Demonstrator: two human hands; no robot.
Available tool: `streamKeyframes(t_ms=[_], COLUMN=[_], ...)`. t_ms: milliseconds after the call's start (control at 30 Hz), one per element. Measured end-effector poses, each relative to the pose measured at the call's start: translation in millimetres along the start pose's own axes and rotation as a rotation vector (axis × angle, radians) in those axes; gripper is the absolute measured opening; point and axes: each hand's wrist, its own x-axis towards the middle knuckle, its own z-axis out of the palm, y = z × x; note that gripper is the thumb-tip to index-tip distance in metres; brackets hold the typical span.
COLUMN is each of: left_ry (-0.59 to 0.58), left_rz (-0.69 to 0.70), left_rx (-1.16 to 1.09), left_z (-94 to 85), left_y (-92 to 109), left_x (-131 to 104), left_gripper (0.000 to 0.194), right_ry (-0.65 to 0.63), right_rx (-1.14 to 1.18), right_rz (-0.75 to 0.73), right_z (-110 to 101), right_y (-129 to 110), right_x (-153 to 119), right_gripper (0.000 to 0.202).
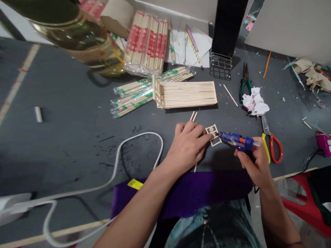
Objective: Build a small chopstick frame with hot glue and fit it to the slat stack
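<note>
My right hand [254,162] is closed round the handle of a blue hot glue gun [236,140], and its nozzle points left. That nozzle meets a small frame of wooden sticks [216,140] lying on the table. My left hand [190,143] rests on the table with a finger pressing the frame from the left; what its other fingers hold, if anything, is hidden. Thin wooden sticks [193,116] poke out beyond my left hand. Just behind lies a miniature bed-like piece [187,94] built from rows of sticks.
Wrapped chopsticks [147,39] and green-marked packets [134,100] lie at the back, beside a large bottle [85,44]. Pliers [245,82], crumpled paper [256,102] and scissors [272,144] are on the right. A white cable [117,162] loops across the left. A black phone-like slab [229,27] stands behind.
</note>
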Motion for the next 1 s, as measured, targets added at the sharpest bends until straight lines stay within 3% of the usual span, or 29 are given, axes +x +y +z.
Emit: streamKeyframes(t_ms=[400, 1000], left_ry=[0.015, 0.026], left_rz=[-0.046, 0.020], left_rx=[-0.088, -0.012], left_z=[-3.5, -1.1], left_y=[0.1, 0.0], left_x=[0.4, -0.6], left_gripper=[0.021, 0.024], right_ry=[-0.035, -0.049], right_rx=[0.033, 0.061], right_rz=[0.039, 0.045], right_z=[-1.8, -1.9], right_y=[-0.3, -1.7], right_x=[-0.7, 1.1], right_gripper=[0.023, 0.024])
